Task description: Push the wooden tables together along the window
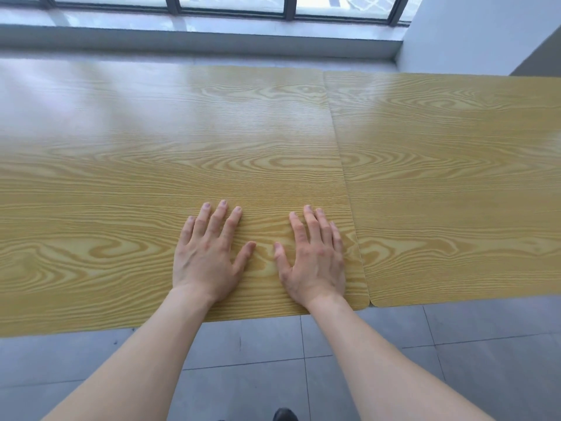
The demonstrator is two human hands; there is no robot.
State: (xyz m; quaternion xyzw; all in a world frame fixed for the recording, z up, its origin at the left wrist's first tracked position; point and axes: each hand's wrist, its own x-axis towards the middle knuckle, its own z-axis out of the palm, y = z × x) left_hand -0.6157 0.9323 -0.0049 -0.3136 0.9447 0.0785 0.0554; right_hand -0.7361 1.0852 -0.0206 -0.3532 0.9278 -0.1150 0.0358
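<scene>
Two yellow wood-grain tables stand side by side in front of the window. The left table (136,177) fills the left and middle of the view. The right table (455,183) touches it along a thin seam running from top middle to the near edge. The left table's far and near edges sit slightly offset from the right table's. My left hand (209,256) lies flat, fingers spread, on the left table near its front edge. My right hand (312,256) lies flat beside it, close to the seam. Neither hand holds anything.
A grey window sill (197,41) and dark-framed window (290,7) run along the far side. A white wall (485,31) rises at the far right. Grey floor tiles (273,344) lie under my arms, with a dark shoe tip (285,414) at the bottom edge.
</scene>
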